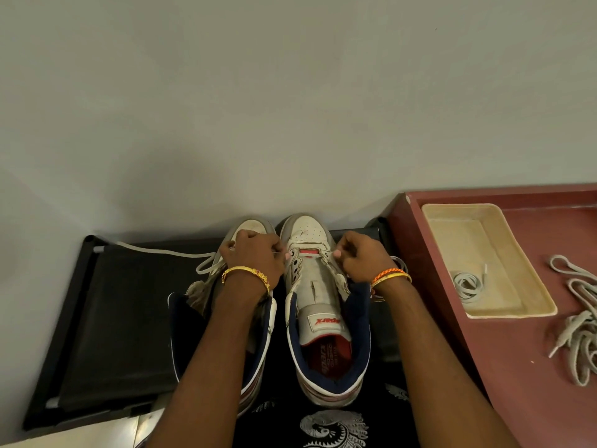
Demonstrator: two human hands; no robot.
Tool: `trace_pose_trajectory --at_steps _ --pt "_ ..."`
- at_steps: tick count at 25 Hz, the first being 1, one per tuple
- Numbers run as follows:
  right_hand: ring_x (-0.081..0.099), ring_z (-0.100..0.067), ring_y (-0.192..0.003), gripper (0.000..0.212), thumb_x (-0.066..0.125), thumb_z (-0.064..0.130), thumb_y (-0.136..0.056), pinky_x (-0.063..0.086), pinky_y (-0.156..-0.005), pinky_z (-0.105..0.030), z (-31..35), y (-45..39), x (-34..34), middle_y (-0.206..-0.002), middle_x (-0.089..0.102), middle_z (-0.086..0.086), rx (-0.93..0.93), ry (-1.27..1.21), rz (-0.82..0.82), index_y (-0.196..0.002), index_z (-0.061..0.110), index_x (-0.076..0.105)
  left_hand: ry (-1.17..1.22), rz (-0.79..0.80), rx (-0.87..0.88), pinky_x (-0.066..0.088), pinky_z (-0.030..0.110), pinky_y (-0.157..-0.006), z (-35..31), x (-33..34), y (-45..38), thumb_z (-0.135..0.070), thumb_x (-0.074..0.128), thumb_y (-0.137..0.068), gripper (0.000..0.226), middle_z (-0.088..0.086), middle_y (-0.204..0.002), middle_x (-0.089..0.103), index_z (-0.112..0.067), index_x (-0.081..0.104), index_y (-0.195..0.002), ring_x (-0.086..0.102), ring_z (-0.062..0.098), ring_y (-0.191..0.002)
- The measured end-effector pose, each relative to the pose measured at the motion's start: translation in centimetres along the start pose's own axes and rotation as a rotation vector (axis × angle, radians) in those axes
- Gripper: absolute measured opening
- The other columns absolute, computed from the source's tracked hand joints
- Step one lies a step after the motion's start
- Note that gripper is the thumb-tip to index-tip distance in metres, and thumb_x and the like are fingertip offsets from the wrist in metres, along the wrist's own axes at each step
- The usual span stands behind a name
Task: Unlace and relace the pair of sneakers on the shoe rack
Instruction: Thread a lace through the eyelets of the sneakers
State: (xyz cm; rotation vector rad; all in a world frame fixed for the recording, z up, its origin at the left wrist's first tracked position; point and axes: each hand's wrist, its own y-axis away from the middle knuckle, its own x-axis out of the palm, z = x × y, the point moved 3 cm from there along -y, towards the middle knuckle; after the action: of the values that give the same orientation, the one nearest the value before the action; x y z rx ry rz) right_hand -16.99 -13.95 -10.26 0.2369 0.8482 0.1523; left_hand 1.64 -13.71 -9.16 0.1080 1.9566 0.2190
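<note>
A pair of white high-top sneakers with navy padded collars and red trim stood side by side, toes to a pale grey wall, on a black shoe rack [106, 318] with a matte fabric-like top and a tubular frame. The right sneaker [318, 305] showed a perforated toe, a long white tongue with a red brand tab and a red insole with lettering too small to read. The left sneaker [226, 302] was largely hidden under the forearm; only its worn toe cap, collar and side showed. The left hand [255, 253], a gold bangle at the wrist, had its fingers curled and pinched a thin lace end at the right sneaker's lowest left eyelet. The right hand [360, 255], wearing orange and gold bands, was likewise curled, fingertips pinched at the opposite eyelet; what it gripped was hard to make out. A flat white lace [168, 252] trailed from the left sneaker across the rack toward the left. To the right stood a dull red worktop [504, 367], cut off by the frame. On it lay a shallow cream rectangular tray [504, 227] holding a small coiled lace [466, 284], and beside the tray a loose tangle of grey-white laces [578, 324].
</note>
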Motion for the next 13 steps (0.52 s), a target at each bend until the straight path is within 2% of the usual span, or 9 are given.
trace_pose_trajectory --at_steps 2,4,8,10,12,13 --pt "0.052 -0.02 -0.084 0.005 0.051 0.008 -0.091 0.044 -0.075 -0.031 -0.3 -0.1 -0.3 -0.084 0.055 -0.004 0.033 -0.042 -0.01 -0.091 0.006 0.055 0.003 -0.013 -0.013 0.018 0.042 -0.107 0.0 0.0 0.0 -0.037 0.055 -0.091 0.014 -0.005 -0.113 0.059 -0.028 0.065 -0.096 0.036 0.018 -0.126" --pt "0.052 -0.023 -0.084 0.004 0.048 0.006 -0.092 0.048 -0.077 -0.039 -0.7 -0.1 -0.4 -0.084 0.055 -0.007 0.061 -0.072 -0.023 -0.089 0.007 0.051 -0.012 -0.01 -0.02 0.018 0.042 -0.107 0.0 -0.1 0.0 -0.038 0.054 -0.092 0.014 -0.004 -0.112 0.059 -0.028 0.064 -0.093 0.036 0.018 -0.125" --pt "0.058 -0.022 -0.079 0.008 0.055 0.016 -0.091 0.051 -0.077 -0.038 -0.8 -0.1 0.2 -0.078 0.059 -0.003 0.094 -0.151 -0.092 -0.085 0.011 0.053 0.007 -0.025 -0.01 0.02 0.041 -0.105 0.0 0.0 0.1 -0.032 0.053 -0.092 0.012 -0.004 -0.108 0.061 -0.026 0.064 -0.093 0.042 0.017 -0.12" --pt "0.059 -0.019 -0.074 0.011 0.06 0.019 -0.089 0.05 -0.072 -0.034 -0.3 0.7 0.1 -0.077 0.063 -0.003 0.121 -0.31 -0.108 -0.08 0.015 0.056 0.172 -0.014 -0.004 0.03 0.039 -0.1 -0.2 -1.1 0.5 -0.028 0.053 -0.092 0.011 -0.005 -0.095 0.064 -0.024 0.064 -0.089 0.053 0.018 -0.104" --pt "0.057 -0.015 -0.063 0.013 0.062 0.018 -0.089 0.049 -0.063 -0.03 1.3 1.7 -1.5 -0.071 0.062 -0.004 0.12 -0.494 -0.115 -0.078 0.015 0.056 0.469 0.054 -0.009 0.047 0.035 -0.084 -0.8 -4.0 1.1 -0.019 0.052 -0.093 0.019 -0.005 -0.076 0.063 -0.023 0.063 -0.078 0.059 0.018 -0.081" --pt "0.055 -0.013 -0.058 0.012 0.06 0.017 -0.091 0.048 -0.059 -0.025 2.6 2.2 -2.7 -0.068 0.061 -0.004 0.101 -0.545 -0.115 -0.08 0.012 0.057 0.585 0.054 -0.008 0.05 0.029 -0.073 -1.2 -6.2 1.2 -0.013 0.05 -0.094 0.025 -0.004 -0.07 0.062 -0.023 0.063 -0.074 0.059 0.016 -0.071"
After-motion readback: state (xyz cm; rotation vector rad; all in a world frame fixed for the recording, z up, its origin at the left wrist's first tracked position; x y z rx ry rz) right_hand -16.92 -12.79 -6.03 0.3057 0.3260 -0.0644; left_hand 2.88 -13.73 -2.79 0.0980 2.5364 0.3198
